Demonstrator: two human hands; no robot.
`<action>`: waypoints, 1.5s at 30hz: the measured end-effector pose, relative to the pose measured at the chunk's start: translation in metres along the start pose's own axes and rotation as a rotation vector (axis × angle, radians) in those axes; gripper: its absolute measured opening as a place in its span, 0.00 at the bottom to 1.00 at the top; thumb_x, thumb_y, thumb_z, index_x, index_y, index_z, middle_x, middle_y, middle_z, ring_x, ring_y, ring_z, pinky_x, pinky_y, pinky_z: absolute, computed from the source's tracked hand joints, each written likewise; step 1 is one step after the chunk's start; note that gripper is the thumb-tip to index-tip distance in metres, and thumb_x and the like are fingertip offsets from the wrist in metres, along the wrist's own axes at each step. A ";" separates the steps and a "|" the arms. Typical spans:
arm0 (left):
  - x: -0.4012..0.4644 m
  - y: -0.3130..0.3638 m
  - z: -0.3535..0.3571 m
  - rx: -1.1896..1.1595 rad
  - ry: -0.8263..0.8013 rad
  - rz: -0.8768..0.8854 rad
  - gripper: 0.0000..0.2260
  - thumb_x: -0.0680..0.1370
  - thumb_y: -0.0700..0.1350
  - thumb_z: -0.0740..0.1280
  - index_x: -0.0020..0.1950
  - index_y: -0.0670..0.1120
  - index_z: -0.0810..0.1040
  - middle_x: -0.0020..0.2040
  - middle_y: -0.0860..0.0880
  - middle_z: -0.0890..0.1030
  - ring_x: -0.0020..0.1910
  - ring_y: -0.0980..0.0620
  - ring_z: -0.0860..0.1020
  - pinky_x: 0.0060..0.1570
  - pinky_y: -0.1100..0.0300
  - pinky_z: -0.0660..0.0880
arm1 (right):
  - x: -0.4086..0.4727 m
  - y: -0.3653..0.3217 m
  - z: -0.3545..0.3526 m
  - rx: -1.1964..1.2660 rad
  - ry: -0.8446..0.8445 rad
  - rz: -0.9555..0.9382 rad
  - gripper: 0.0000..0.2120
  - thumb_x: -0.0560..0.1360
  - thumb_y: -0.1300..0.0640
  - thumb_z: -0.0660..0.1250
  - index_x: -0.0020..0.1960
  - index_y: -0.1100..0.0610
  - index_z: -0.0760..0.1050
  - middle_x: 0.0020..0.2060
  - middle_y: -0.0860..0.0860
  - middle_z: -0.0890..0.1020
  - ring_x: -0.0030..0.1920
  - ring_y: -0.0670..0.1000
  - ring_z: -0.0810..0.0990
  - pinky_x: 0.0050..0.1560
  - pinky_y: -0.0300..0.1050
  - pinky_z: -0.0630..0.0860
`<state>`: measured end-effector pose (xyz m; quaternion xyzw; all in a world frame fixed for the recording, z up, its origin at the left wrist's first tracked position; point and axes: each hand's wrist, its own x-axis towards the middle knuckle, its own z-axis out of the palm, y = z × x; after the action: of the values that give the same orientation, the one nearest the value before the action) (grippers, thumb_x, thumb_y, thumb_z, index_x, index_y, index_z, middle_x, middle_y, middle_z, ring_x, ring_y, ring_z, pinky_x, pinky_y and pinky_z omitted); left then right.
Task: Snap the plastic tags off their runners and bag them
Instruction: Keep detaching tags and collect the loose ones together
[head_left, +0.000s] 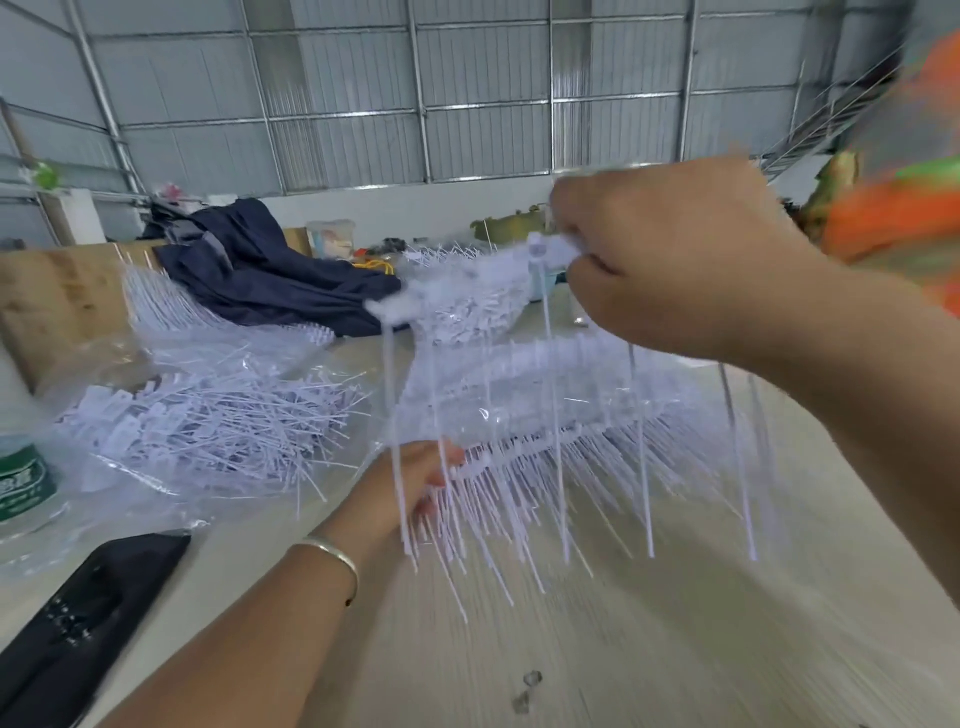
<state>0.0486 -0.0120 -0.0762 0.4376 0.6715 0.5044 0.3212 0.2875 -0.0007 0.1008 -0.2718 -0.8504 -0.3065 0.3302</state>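
My right hand is raised above the table and pinches the top of a white runner of plastic tags, whose long thin tails hang down, blurred by motion. Lower down, my left hand, with a silver bangle on the wrist, lies among the hanging tails, fingers curled round some of them. Below them a stack of runners lies on the table with tails fanned toward me. To the left, a clear plastic bag holds a heap of loose tags.
A green-labelled bottle stands at the left edge. A black pouch lies at the near left. Dark blue cloth and more tag runners lie at the back. The pale wooden table stretches in front.
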 end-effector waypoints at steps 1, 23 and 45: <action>-0.001 0.000 -0.001 -0.038 0.011 -0.005 0.12 0.80 0.50 0.66 0.50 0.44 0.85 0.51 0.44 0.83 0.43 0.48 0.79 0.39 0.58 0.74 | 0.005 -0.003 -0.004 -0.020 0.037 -0.029 0.10 0.72 0.59 0.57 0.37 0.54 0.56 0.28 0.49 0.64 0.25 0.51 0.61 0.30 0.41 0.51; 0.006 -0.022 -0.009 -0.090 0.265 0.094 0.14 0.75 0.45 0.72 0.31 0.42 0.76 0.26 0.42 0.76 0.22 0.52 0.71 0.23 0.66 0.65 | -0.069 -0.012 0.224 0.166 -0.493 0.306 0.20 0.67 0.34 0.53 0.45 0.51 0.66 0.42 0.49 0.79 0.43 0.53 0.77 0.49 0.50 0.62; -0.015 -0.004 0.001 -0.243 0.016 0.056 0.14 0.77 0.44 0.70 0.31 0.46 0.75 0.26 0.49 0.75 0.24 0.55 0.73 0.23 0.68 0.65 | -0.067 -0.053 0.211 1.100 -0.361 0.450 0.18 0.76 0.47 0.68 0.32 0.52 0.70 0.25 0.43 0.68 0.29 0.44 0.67 0.37 0.42 0.64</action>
<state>0.0548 -0.0253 -0.0802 0.4101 0.5955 0.5941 0.3524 0.2115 0.0946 -0.0919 -0.2820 -0.8482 0.3045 0.3293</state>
